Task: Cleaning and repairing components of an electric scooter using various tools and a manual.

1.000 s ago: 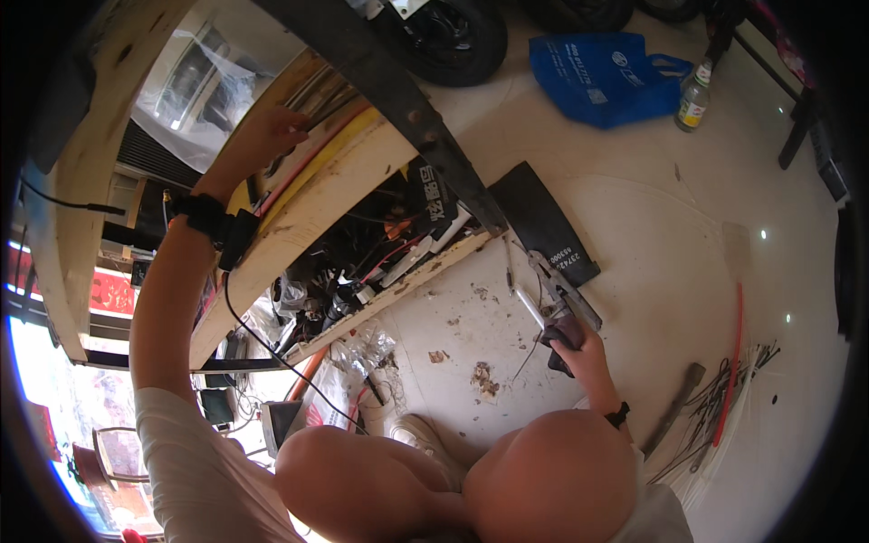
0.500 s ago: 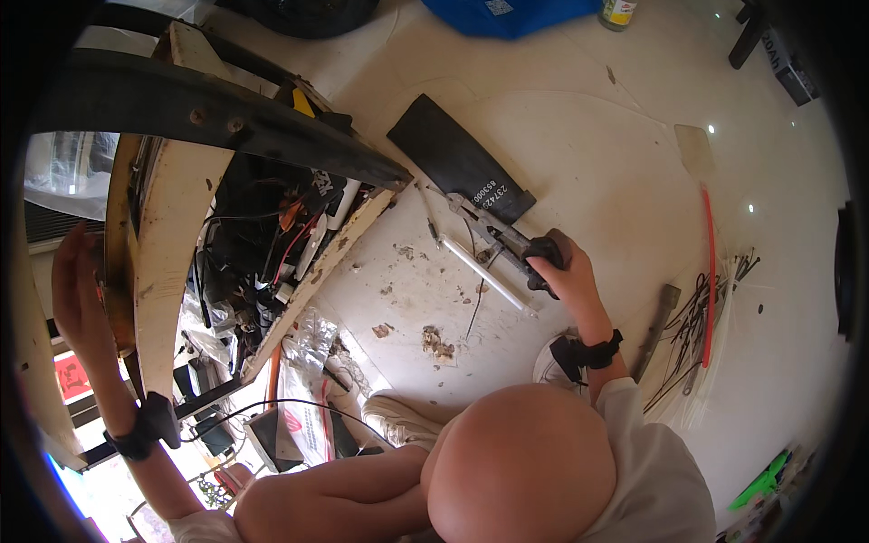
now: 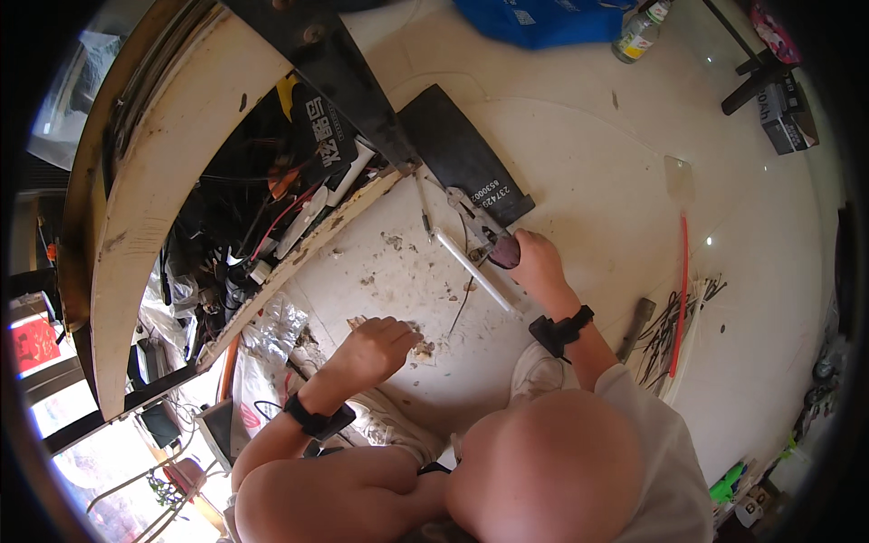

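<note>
The right hand [image 3: 538, 266] grips a metal tool [image 3: 472, 214] by one end, its long axis running between ten and eleven o'clock. From the farther left hand [image 3: 369, 353], curled, contents unclear, it lies at one o'clock.

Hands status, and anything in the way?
Left hand curled by brown debris, contents hidden. Right hand gripping dark item by metal tool. White rod close by, not visibly blocking.

And here it is, hard white light blazing in at the lower left, bleaching everything there! Over the pale floor [image 3: 597, 154], softer brightness, tiny glints dotting the right side. Inside the wooden shelf [image 3: 172, 154], deep shadow swallows detail. The middle's fairly clear; straight lines bow outward, and the corners drop to black.
</note>
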`<state>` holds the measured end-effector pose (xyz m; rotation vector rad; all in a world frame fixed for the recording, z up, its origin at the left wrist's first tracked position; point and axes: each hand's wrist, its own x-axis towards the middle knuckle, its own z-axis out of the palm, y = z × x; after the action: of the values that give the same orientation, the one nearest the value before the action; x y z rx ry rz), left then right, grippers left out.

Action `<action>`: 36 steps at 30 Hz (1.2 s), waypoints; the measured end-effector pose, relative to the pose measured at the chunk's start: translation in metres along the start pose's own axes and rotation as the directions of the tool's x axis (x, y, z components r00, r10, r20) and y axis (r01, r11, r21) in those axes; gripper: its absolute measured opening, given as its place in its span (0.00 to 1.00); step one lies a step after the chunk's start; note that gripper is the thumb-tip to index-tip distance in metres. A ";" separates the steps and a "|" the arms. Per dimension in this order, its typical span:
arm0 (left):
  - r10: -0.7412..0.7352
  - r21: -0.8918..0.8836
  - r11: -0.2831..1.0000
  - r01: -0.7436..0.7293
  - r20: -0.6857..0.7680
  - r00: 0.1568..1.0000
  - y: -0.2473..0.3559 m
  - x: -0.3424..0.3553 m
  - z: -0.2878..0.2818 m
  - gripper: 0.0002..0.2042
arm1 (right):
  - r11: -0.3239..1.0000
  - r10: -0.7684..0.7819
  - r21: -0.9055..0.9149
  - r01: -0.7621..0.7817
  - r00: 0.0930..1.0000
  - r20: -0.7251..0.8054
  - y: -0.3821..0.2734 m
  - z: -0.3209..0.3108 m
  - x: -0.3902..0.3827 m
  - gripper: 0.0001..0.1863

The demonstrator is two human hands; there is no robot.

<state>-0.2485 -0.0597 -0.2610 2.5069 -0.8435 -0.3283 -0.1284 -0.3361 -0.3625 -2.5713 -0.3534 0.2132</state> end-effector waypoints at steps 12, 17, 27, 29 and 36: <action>-0.376 -0.921 0.346 0.178 0.038 0.926 0.013 0.042 0.021 0.26 | 0.203 -0.335 0.970 -0.131 0.922 0.195 -0.065 -0.034 -0.042 0.18; -0.468 -1.000 0.006 0.022 0.017 0.884 0.012 0.033 0.027 0.19 | 0.378 -0.300 0.913 -0.153 0.913 0.277 -0.088 -0.042 -0.045 0.15; -0.526 -0.993 -0.074 0.089 0.115 0.842 0.014 0.017 0.022 0.16 | 0.540 -0.213 0.829 0.142 0.977 -0.028 -0.096 -0.034 -0.021 0.25; -0.552 -0.997 -0.041 0.058 0.072 0.830 0.016 0.023 0.026 0.15 | 0.774 -0.407 0.470 0.425 0.902 -0.145 -0.106 -0.025 -0.021 0.23; -0.720 -0.986 -0.166 -0.024 0.105 0.686 0.008 0.021 0.030 0.14 | 0.696 -0.608 0.445 0.564 0.792 -0.054 -0.108 -0.007 -0.059 0.24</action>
<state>-0.2470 -0.0891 -0.2839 1.0502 0.4996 -0.2450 -0.2052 -0.2676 -0.2946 -1.8811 -1.0230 0.1557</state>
